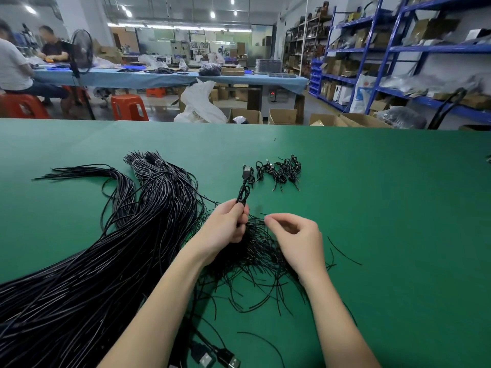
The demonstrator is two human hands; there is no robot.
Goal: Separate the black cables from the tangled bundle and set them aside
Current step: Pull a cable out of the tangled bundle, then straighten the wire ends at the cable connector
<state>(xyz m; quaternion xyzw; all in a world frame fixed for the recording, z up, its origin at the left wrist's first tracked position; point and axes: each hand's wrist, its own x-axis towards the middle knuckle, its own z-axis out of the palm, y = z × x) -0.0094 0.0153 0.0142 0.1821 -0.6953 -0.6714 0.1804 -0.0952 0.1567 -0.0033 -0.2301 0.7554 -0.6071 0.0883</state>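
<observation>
This is a factory assembly hall or electronics workshop with its stockroom alongside. A long green-covered surface (372,181) carries black cables in bulk (87,261), laid in thick bundles, with a small group of short coiled leads (279,170) farther back. Beyond it stands a second long surface under a blue cover (164,78), where two seated people (16,65) work over small parts. Red plastic stools (128,107) and a pedestal fan (81,53) stand on the floor among open cardboard boxes (282,116). Blue steel shelving (372,49) stacked with cartons and bags lines the right side. Strip lights run overhead.
</observation>
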